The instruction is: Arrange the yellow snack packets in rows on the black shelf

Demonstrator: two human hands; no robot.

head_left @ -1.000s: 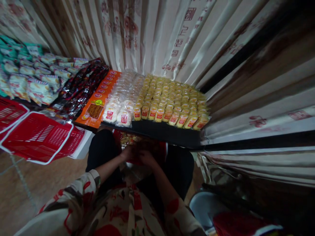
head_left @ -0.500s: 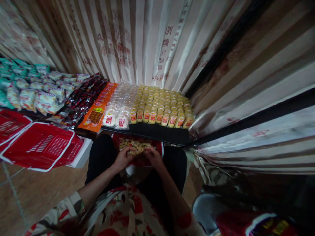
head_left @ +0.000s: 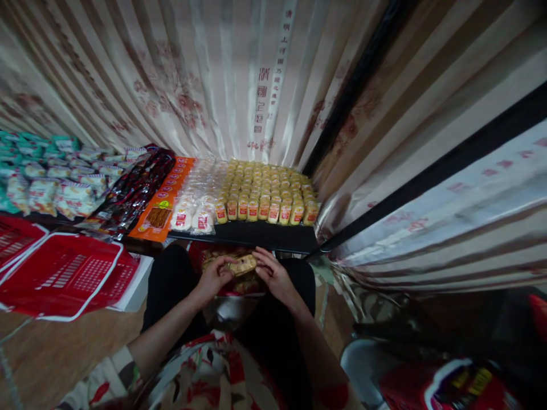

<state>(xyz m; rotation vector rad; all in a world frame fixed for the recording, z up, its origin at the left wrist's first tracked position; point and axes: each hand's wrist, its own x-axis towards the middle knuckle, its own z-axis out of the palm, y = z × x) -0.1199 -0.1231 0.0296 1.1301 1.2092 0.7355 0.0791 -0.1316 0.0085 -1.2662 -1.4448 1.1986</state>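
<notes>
A small yellowish snack pack with dark specks (head_left: 241,265) is held level over my lap. Fingers and thumb of my left hand (head_left: 215,278) pinch its left end. At the opposite end, my right hand (head_left: 277,278) grips it with bent fingers. Directly beneath is an open red bag (head_left: 195,257) between my knees, with similar yellowish packs (head_left: 248,285) inside, partly hidden by my hands. The print on the held pack is too blurred to read.
Beyond my knees, a black table (head_left: 265,236) bears rows of yellow-wrapped cakes (head_left: 269,196), white round packs (head_left: 203,219), an orange snack packet (head_left: 158,205), dark packets (head_left: 132,188) and white snack bags (head_left: 74,196). Red gift bags (head_left: 64,273) lie left. Curtains (head_left: 231,74) hang behind.
The snack pack is now lifted clear of the others and shows distinctly between both hands. My right hand has risen and turned inward. The camera view has shifted slightly.
</notes>
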